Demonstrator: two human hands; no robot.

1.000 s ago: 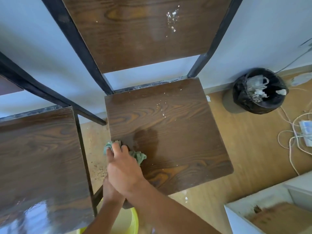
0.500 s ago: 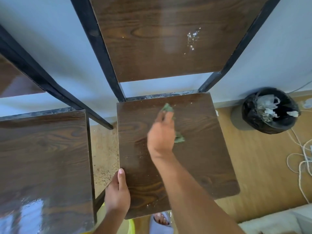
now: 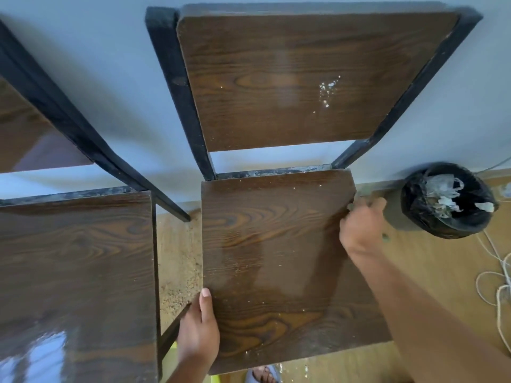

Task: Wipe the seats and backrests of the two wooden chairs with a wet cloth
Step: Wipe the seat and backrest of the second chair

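Two dark wooden chairs with black metal frames stand against a pale wall. The right chair's seat (image 3: 265,244) shows wet streaks and scattered crumbs; its backrest (image 3: 276,87) carries white specks at the right. My left hand (image 3: 197,330) grips that seat's front left edge. My right hand (image 3: 359,225) is at the seat's right edge near the back corner, fingers closed over the green cloth, which is almost wholly hidden; only small green bits show. The left chair's seat (image 3: 74,272) looks glossy and wet, and its backrest (image 3: 25,134) is partly out of frame.
A bin lined with a black bag (image 3: 445,200) holding white scraps stands on the wooden floor right of the chair. White cords (image 3: 497,283) lie at the far right. Crumbs litter the floor between the chairs (image 3: 179,272). A sandalled foot (image 3: 262,375) shows at the bottom.
My right hand swept the cloth from the seat's front left, across the back middle, to the right edge. My left hand stayed on the seat's front left edge. The view tilted up.
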